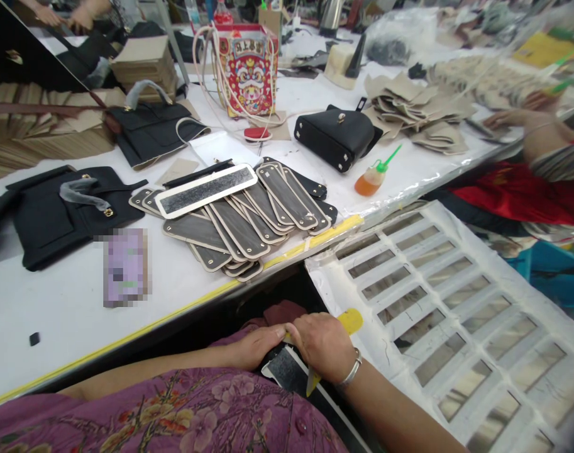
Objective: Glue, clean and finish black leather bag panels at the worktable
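Low in the view, my right hand [322, 346] is closed around a yellow tool [351, 321]. One yellow end sticks out beyond the knuckles, and a pointed part shows under the palm; its kind is not clear. Beside it my left hand [263, 345] has its thumb against the end of a black strip with pale edges [291, 371], its other fingers mostly hidden. That strip lies over my lap. On the table ahead is a pile of dark strips with pale borders and small metal eyelets [239, 226], topped by a white-framed strip [209, 192].
A white slotted rack [409, 270] stands at my right. Black handbags [334, 135], a glue bottle [369, 180], a red printed bag [246, 72] and a blurred-out purple item [125, 267] are on the table. Other people's hands [508, 119] show at right and upper left.
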A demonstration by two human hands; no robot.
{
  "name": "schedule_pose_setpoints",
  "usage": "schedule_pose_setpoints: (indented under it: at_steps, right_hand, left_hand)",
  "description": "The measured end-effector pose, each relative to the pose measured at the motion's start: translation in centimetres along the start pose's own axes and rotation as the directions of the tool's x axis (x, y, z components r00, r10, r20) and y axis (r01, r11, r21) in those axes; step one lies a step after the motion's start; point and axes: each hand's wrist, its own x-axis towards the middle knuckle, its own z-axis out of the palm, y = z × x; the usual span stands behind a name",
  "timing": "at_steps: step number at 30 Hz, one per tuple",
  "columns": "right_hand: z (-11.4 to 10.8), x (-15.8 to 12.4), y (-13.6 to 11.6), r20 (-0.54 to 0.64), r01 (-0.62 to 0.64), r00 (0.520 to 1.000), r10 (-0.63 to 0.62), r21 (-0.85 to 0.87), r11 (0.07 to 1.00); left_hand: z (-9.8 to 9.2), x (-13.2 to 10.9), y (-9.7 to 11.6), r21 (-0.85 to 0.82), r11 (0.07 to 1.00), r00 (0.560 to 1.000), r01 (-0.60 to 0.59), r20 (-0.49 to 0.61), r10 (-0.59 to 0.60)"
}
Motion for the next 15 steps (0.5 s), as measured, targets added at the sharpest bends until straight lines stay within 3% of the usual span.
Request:
schedule_pose_setpoints:
  at_steps: [10,15]
  right_hand:
    - [-1.2,1.4,1.7,0.091,0.237,0.968,-0.232,-0.044,0.971]
    - [-2.0,3.2,1.6,0.142,0.358,0.927,-0.346,-0.067,0.931]
  left_hand:
    - [0.8,-0.4,0.7,-0.098,0.995,0.999,0.002,-0.042,-0.006]
    - [1.0,-1.3,0.6,-0.188,0.974,0.983,0.13,-0.106,-0.151]
